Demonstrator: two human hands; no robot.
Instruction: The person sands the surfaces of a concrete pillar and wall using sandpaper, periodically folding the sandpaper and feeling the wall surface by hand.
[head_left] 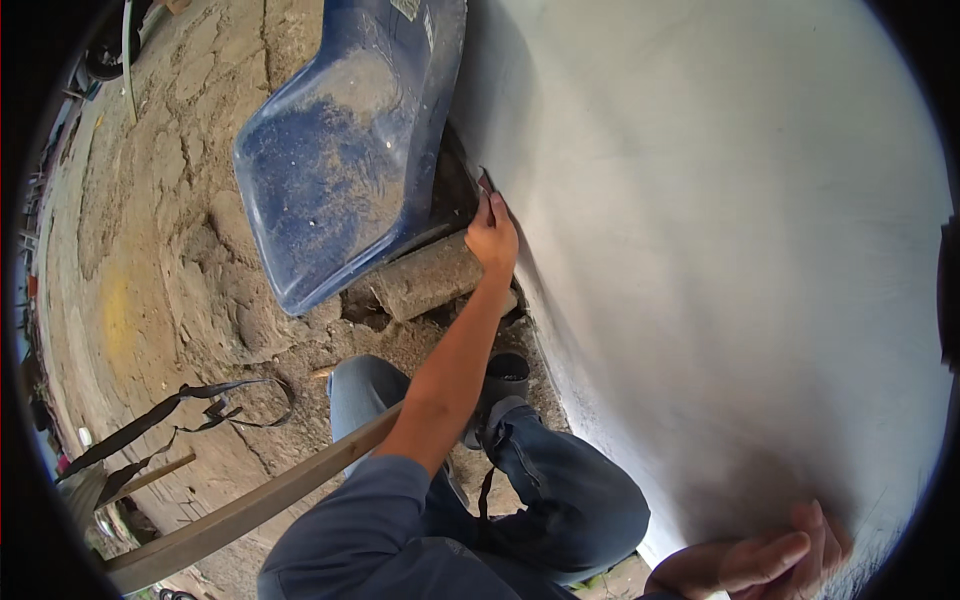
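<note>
My left hand (492,238) reaches forward along the foot of the pale grey wall (700,250). It pinches a small, thin reddish-brown piece (485,182) that looks like folded sandpaper, close to the wall. Just left of that hand lies a blue, dirt-covered wheelbarrow tray (330,160), tipped on its side. My right hand (780,562) is low at the right, by the wall in its own shadow. Its fingers are stretched out and nothing shows in them; whether the palm touches the wall, I cannot tell.
Below the tray rests a concrete block (428,278) on broken ground. A wooden bar (260,500) slants in from the lower left, near black straps (190,400). My bent knees and a dark boot (500,380) are close to the wall. Cracked, uneven floor (150,220) stretches left.
</note>
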